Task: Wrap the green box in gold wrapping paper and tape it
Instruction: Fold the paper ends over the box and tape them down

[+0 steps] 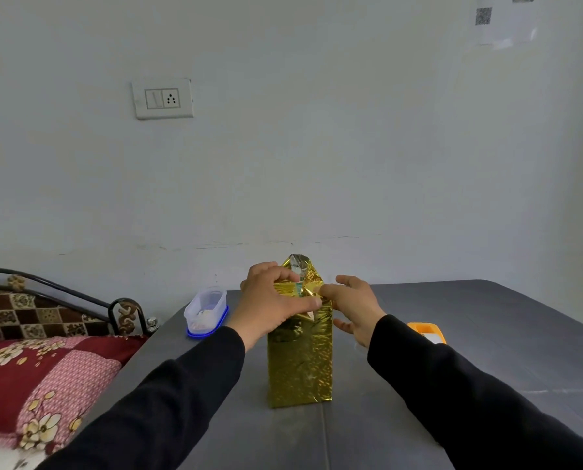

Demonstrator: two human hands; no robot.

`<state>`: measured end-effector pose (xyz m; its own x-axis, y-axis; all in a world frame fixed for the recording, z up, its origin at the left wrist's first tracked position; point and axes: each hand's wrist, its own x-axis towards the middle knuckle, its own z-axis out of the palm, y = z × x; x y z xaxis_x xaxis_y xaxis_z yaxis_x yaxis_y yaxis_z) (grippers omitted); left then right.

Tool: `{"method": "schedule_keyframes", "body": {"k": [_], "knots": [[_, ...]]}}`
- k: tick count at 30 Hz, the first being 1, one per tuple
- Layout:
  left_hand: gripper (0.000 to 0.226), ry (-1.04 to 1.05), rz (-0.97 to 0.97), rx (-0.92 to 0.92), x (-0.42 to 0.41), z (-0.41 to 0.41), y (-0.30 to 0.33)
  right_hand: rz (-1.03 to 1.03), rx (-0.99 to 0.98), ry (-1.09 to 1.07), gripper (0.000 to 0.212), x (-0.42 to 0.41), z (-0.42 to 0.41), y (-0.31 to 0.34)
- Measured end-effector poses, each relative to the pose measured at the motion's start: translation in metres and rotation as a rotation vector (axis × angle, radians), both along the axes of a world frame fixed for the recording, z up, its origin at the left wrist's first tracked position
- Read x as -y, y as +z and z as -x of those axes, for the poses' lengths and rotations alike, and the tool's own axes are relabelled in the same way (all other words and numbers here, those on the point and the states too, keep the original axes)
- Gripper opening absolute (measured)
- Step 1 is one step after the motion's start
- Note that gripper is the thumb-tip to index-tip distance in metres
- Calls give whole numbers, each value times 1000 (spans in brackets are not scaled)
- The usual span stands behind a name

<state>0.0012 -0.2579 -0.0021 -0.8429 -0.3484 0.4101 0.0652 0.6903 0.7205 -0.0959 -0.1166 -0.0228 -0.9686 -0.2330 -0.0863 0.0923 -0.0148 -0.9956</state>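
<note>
From the head view, both arms in black sleeves reach forward over the grey worktop (418, 418) and meet at the top of the green box (298, 288), which stands upright between the hands, almost wholly covered in gold wrapping paper (300, 361); only a sliver of green shows at the open top fold. The left hand (273, 301) lies over the box's upper left corner, fingers curled round the top edge and thumb stretched along the front, pressing the paper down. The right hand (354, 307) comes in from the right side, its thumb and forefinger pinching a folded flap of paper at the top, the other fingers spread loosely beside the box. A loose peak of paper rises behind the hands.

Left of the left hand stands a clear plastic container (206, 312) with a blue lid beneath it. Behind the right wrist sits an orange tape dispenser (427, 330), partly hidden. Farther left of the worktop is a bed (46, 368) with a floral quilt. The pale wall (317, 130) beyond the hands carries a switch-and-socket plate (163, 98).
</note>
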Motion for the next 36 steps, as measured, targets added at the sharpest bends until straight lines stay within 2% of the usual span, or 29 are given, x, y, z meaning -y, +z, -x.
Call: {"method": "schedule_keyframes", "body": {"k": [5,9,11,14,16,20,23,25,27,29,32,34,35,36], "knots": [[55,90,262,29,-12,-11,-6,27,64,4,71,2,3,1],[30,160,306,11,-22,-9,0,43,102,-1,64,4,3,0],[21,166,266,4,-23,-4,1,34,121,18,53,4,4,1],[14,103,69,-37,-24,-2,4,-8,128,58,28,0,4,4],[15,131,65,-74,-24,-3,2,-20,130,65,21,0,4,5],[29,218,99,-185,-25,-7,-4,-24,113,57,32,2,4,4],[42,148,145,-63,-25,-11,-3,-9,96,47,54,3,4,3],[35,84,189,-2,-24,-14,-1,0,96,42,57,2,3,4],[20,37,181,-69,-24,-14,2,18,106,38,62,2,2,4],[15,60,175,-195,-24,-13,5,14,110,28,68,2,1,3],[29,30,117,-304,-21,-14,9,32,115,20,65,2,-3,6],[58,-94,133,-145,-15,-17,13,38,115,21,61,2,-3,7],[67,-128,203,-25,-11,-18,15,33,112,23,61,2,-3,7],[67,-144,300,72,-7,-17,16,29,108,25,61,1,-3,7]]}}
